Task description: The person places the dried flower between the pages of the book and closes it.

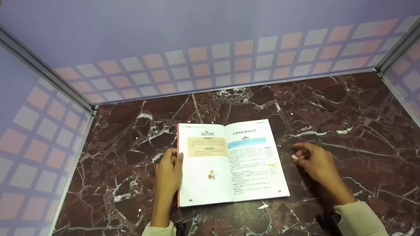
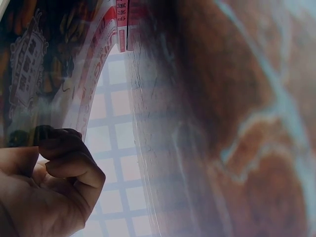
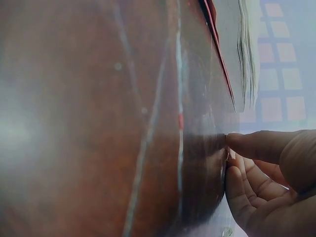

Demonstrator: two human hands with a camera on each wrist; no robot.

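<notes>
An open book (image 1: pixel 206 183) with printed pages and a small flower picture lies on the dark marbled table. My left hand (image 1: pixel 169 170) grips the book's left edge; in the left wrist view its bent fingers (image 2: pixel 74 163) meet the raised dark cover (image 2: pixel 29 69). Right of the book, my right hand (image 1: pixel 316 162) is low at the tabletop, with a small white scrap (image 1: pixel 294 157) at the tips of thumb and forefinger. In the right wrist view those fingertips (image 3: pixel 234 143) come together at the table surface, largely covering the scrap.
Several tiny white bits lie scattered on the marbled table (image 1: pixel 121 154), one fleck (image 1: pixel 139 210) at the front left. A pale wall (image 1: pixel 210 29) with pink and white squares stands behind, and similar panels (image 1: pixel 36 131) close the sides.
</notes>
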